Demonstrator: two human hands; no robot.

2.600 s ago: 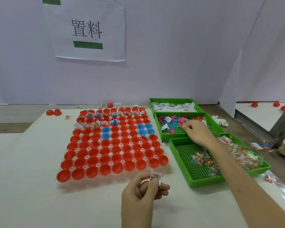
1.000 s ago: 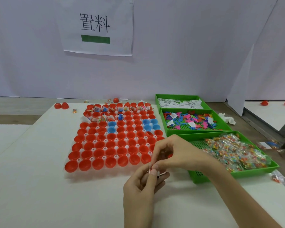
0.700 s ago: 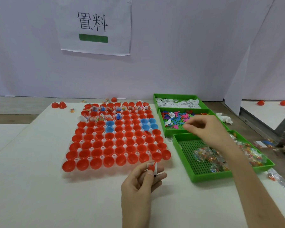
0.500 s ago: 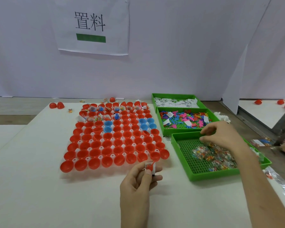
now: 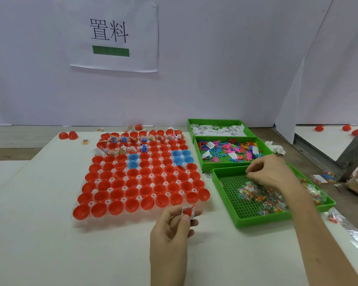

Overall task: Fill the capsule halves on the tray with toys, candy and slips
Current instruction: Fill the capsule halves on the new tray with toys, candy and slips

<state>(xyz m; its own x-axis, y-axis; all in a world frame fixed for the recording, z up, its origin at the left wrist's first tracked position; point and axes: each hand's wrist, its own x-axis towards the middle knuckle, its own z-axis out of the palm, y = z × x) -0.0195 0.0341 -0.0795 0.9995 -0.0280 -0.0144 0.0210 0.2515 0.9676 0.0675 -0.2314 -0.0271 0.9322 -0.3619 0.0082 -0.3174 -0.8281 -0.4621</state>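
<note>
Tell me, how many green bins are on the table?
3, in a row on the right: the far bin holds slips, the middle bin toys, the near bin candy packets. None hidden.

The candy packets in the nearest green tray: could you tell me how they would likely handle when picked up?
The candy packets look small and flat, so probably light. Their clear wrap glints and crumples, so likely floppy and a bit slippery. They lie heaped in the green tray, so lifting one may drag a neighbour.

Open red capsule halves [image 5: 141,182], a few blue, fill the tray [image 5: 110,189] mid-desk; only far rows hold fillings. Slips [image 5: 215,130], toys [image 5: 227,150], candy packets [image 5: 262,196] lie along the right edge; I pinch one slip [image 5: 186,209].
</note>
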